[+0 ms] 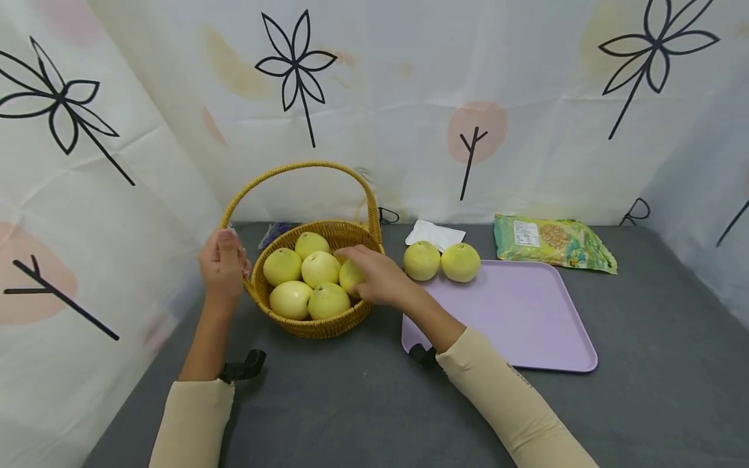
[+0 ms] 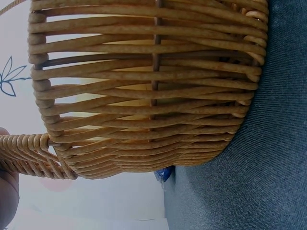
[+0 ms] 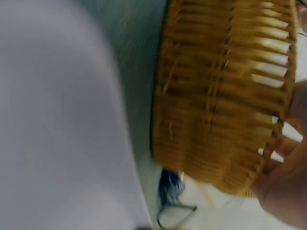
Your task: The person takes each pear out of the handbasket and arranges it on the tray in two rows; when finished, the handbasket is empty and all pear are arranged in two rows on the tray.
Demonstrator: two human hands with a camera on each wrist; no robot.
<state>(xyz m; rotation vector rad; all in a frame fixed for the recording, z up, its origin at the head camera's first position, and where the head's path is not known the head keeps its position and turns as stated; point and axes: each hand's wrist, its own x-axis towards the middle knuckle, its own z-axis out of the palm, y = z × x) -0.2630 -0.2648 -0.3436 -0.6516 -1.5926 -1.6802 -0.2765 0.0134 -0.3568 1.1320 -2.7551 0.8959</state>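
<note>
A woven basket [image 1: 316, 330] with a tall arched handle [image 1: 298, 166] stands on the table, holding several round yellow-green fruits [image 1: 320, 269]. My left hand [image 1: 222, 266] grips the foot of the handle on the basket's left; the left wrist view shows part of that hand [image 2: 7, 201] at the handle. Reaching over the right rim, my right hand [image 1: 377, 276] curls its fingers round one round yellow-green fruit [image 1: 350, 278] inside the basket. In the right wrist view the hand [image 3: 288, 182] is at the rim and the fruit in its grasp is hidden.
Right of the basket lies a lilac tray [image 1: 526, 318], with two more fruits [image 1: 460, 262] at its back left corner. Behind them are a white tissue [image 1: 435, 234] and a green-yellow packet [image 1: 552, 242]. A dark blue item [image 1: 275, 233] lies partly hidden behind the basket.
</note>
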